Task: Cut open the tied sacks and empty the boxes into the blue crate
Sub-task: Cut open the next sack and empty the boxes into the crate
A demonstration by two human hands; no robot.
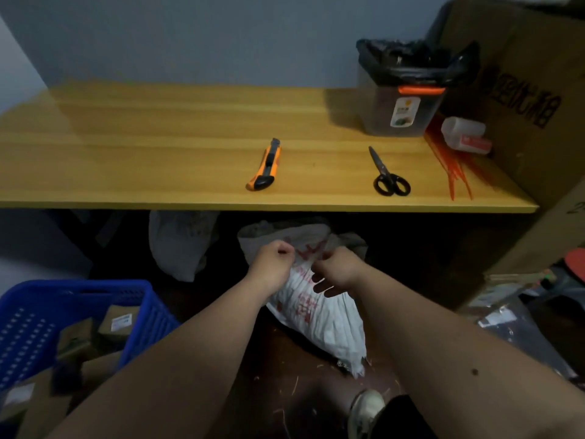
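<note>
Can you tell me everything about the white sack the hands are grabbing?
The sack is white, woven-looking plastic with red printing, creased and wrinkled. It stands tilted on the dark floor, just below the front edge of the wooden table. The left hand and right hand both pinch its gathered top. Its bottom edge looks frayed. Whether it is still tied cannot be seen.

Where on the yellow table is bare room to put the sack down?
Free: the table's left part, from its left end to the utility knife, and between knife and scissors. Crowded: the right end, with bin, orange ties, bottle.
</note>
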